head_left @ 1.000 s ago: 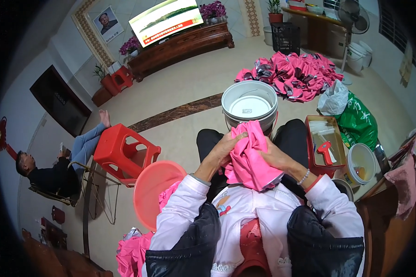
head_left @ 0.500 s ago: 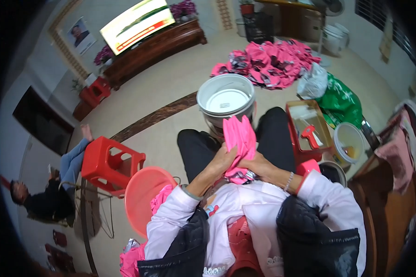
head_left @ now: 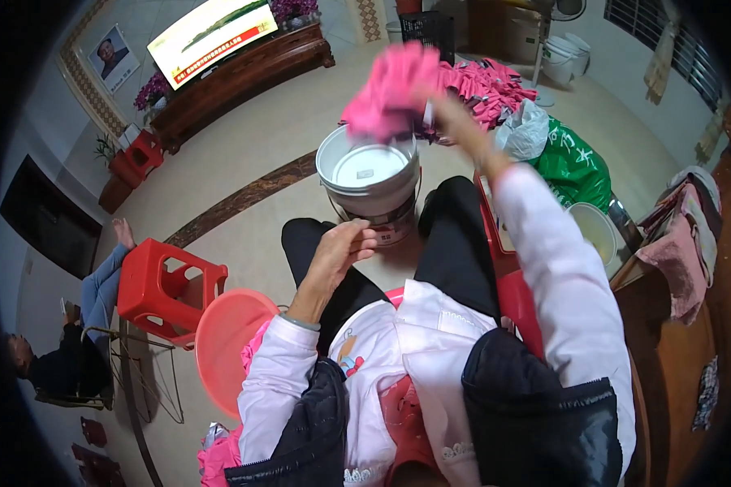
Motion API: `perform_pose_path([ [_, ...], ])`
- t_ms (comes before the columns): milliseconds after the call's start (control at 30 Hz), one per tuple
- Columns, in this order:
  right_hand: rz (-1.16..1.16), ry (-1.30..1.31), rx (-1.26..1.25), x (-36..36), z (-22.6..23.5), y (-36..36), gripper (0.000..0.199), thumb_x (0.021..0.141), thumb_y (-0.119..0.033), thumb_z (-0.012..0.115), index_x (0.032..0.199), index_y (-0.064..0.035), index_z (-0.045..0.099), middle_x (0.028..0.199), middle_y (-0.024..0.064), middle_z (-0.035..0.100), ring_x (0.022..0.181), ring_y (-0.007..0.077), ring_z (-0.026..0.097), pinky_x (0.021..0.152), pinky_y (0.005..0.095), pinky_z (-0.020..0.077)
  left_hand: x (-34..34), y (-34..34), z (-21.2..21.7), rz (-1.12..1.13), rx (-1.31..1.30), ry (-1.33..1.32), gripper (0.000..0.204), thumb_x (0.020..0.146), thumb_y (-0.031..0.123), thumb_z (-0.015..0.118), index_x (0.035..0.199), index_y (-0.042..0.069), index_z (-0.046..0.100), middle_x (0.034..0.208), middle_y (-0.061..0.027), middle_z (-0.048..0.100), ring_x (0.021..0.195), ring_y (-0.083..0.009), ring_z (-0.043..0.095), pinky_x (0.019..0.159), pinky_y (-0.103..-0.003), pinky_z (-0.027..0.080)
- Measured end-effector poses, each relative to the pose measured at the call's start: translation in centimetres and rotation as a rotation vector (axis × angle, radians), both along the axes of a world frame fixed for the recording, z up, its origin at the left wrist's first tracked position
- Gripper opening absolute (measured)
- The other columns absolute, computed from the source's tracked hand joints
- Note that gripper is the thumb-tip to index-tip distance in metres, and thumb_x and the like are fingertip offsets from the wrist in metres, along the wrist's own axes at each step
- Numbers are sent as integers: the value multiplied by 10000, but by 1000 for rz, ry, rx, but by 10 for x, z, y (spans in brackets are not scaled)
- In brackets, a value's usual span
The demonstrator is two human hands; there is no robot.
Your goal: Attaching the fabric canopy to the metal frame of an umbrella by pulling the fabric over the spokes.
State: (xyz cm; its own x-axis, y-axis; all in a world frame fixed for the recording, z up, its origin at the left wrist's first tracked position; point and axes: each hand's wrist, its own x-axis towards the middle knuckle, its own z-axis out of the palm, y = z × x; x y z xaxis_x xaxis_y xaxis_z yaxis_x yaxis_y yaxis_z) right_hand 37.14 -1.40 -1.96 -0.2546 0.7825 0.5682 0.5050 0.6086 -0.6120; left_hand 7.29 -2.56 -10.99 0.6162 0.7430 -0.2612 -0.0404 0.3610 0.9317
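Note:
My right arm reaches out ahead, and the right hand [head_left: 451,118], smeared by motion, grips a bundle of pink cloth [head_left: 390,89] with dark patches. This bundle hangs blurred above the far rim of a white bucket [head_left: 365,213] that stands between my feet. My left hand [head_left: 339,252] hovers over my lap, just short of the bucket, its fingers loosely curled together with nothing visible in them. Beyond the bucket, a heap of similar pink cloth pieces [head_left: 495,89] lies on the floor.
At left are a pink basin [head_left: 227,341], a red stool [head_left: 158,284] and a seated person [head_left: 65,349]. Pink cloth [head_left: 223,454] lies at lower left. To the right stand a green bag [head_left: 573,166], a white plastic bag [head_left: 524,130] and a pale tub [head_left: 593,231].
My right hand has carried the pink bundle from my lap forward over the bucket. My left hand has come off the bundle and moved left. The view has shifted slightly.

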Motion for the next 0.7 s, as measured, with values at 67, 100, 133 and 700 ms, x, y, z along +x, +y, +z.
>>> perform_pose_path([
  [67,-500,853,-127,55,31,23,539,781,-102,596,1268,-59,368,1218,137,447,991,198,520,818,317,471,13,-9,2,-166,-36,46,254,885,216,480,1015,5,534,856,-55,591,739,-127,587,662,-250,509],
  [100,-586,1132,-274,54,43,33,500,780,-138,607,1223,-53,393,1170,155,474,940,215,546,783,329,491,13,-14,1,-168,-40,49,250,868,227,512,988,10,547,833,-49,591,717,-120,584,643,-239,503],
  [133,-675,1408,-427,54,53,42,465,779,-174,618,1178,-48,417,1121,173,501,890,233,572,749,341,511,13,-16,0,-174,-45,52,249,850,237,544,961,15,560,810,-43,590,694,-114,581,624,-228,498],
  [700,-654,-668,-329,24,-154,10,295,744,-228,505,864,29,589,833,233,594,804,364,576,717,424,442,14,-26,-28,-363,152,75,326,868,262,485,607,67,504,542,13,471,500,-63,430,446,-216,302],
])
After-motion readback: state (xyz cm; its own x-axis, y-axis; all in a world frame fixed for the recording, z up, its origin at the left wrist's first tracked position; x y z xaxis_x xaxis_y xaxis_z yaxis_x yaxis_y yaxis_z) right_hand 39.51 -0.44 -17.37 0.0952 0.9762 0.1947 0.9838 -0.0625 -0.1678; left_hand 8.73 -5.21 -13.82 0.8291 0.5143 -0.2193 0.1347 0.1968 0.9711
